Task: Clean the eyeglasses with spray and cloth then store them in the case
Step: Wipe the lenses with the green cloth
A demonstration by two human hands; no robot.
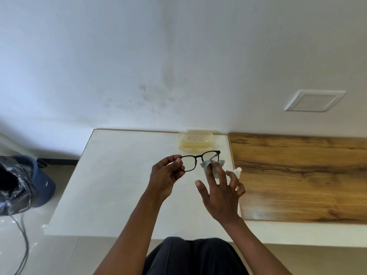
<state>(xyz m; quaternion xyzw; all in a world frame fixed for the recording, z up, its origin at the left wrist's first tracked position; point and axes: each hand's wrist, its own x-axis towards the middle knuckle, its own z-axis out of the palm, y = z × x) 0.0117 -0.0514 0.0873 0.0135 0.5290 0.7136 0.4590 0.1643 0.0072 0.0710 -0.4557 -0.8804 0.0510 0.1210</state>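
Two hands are raised over the white table [119, 185], with the eyeglasses [196, 160] held between them above its far right part. The black frame is pinched at its left end by the left hand [166, 177], thumb and curled fingers closed on the hinge corner. A grey-green cleaning cloth [213, 165] is pressed against the right lens by the right hand [220, 193]; its forefinger is laid along the cloth while the thumb and the other fingers are spread loose, so nothing is gripped by it.

Several slips can be expected from here. Since the frame is supported at one end only, hard rubbing on the far lens could twist it out of the pinch or strain the hinge. The cloth is held by pressure alone and could slide off and fall. A small clear spray bottle [237, 171] stands just behind the right fingers, at the seam with the wood-grain panel [297, 175], and could be knocked over by a wide stroke.

Both forearms are reached forward from the lap, wrists lifted, palms turned inward.

At the table's far edge the translucent yellow eyeglass case [195, 140] lies open against the wall. A blue bin [45, 183] with a black liner stands on the floor beyond the left edge.
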